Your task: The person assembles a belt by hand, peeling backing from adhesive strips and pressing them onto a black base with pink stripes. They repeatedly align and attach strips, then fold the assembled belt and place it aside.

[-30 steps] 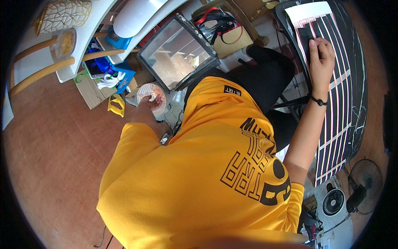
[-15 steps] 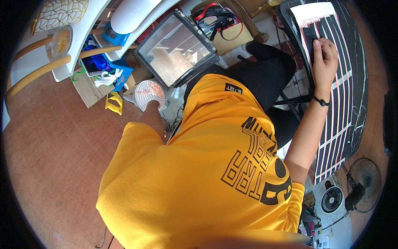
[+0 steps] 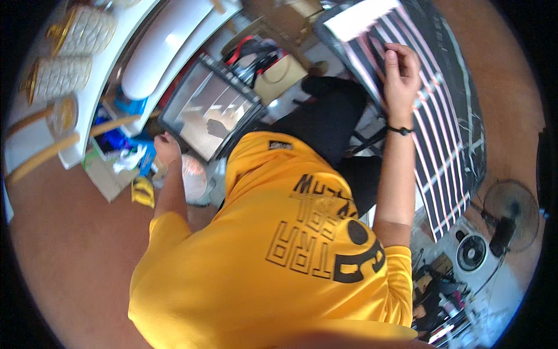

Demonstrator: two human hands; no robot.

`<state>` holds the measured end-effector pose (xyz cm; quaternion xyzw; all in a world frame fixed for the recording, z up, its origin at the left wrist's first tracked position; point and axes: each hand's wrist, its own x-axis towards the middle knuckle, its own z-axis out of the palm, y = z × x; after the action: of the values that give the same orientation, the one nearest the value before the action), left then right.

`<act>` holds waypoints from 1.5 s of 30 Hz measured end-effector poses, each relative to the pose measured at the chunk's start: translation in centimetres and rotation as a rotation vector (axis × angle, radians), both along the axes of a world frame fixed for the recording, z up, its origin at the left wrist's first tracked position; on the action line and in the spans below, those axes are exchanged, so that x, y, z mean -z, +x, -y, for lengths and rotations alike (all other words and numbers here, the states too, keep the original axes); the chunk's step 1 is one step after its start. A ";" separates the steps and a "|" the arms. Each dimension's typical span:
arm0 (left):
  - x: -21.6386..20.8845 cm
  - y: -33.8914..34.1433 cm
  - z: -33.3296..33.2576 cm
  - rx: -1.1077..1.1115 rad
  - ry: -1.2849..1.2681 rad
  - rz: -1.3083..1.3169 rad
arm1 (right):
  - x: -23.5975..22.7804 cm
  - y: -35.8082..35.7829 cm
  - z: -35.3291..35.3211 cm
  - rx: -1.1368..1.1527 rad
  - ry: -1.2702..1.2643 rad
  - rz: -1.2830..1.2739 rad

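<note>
My right hand (image 3: 402, 75), a dark bracelet on its wrist, is over a long black sheet with pale stripes (image 3: 433, 136). Its thumb and fingers are pinched at a small black strip (image 3: 376, 51) near the sheet's white end (image 3: 361, 18); blur hides the exact grip. On the left, my left hand (image 3: 168, 149) is raised with its fingers curled together, beside a dark-framed mirror (image 3: 200, 110) that reflects a hand. Whatever those fingers hold, if anything, I cannot make out. A round striped item (image 3: 193, 174) is just below it.
Beneath the striped sheet is a black marbled tabletop (image 3: 465, 110). White shelves with quilted jars (image 3: 87, 30) run along the left, above a yellow-handled tool (image 3: 143, 192). A box with straps and a bag (image 3: 283, 77) stands beyond the mirror. Two fans (image 3: 471, 252) are at the lower right.
My left hand has risen from low by the round striped item to beside the mirror. The whole view has shifted, and my right hand stays at the black strip on the sheet.
</note>
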<state>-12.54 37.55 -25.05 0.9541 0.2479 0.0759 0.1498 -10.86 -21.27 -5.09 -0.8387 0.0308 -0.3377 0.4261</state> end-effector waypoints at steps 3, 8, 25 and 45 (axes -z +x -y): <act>-5.9 6.3 11.0 0.389 -0.225 0.311 | -1.2 -1.7 0.9 0.143 0.389 0.197; -15.5 11.7 28.5 0.746 -0.744 0.339 | -3.1 -7.9 6.8 0.352 0.360 0.232; -20.4 9.8 41.5 0.968 -0.741 0.344 | 0.5 -21.0 8.6 0.883 -0.305 -0.727; -25.3 13.8 45.1 1.506 -0.513 0.493 | -1.9 0.5 7.7 0.489 -0.208 -0.427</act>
<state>1.26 -7.53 0.28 0.7570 -0.4868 0.1034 0.4234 -10.39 -28.98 -3.19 -0.8972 0.2850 -0.2480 0.2286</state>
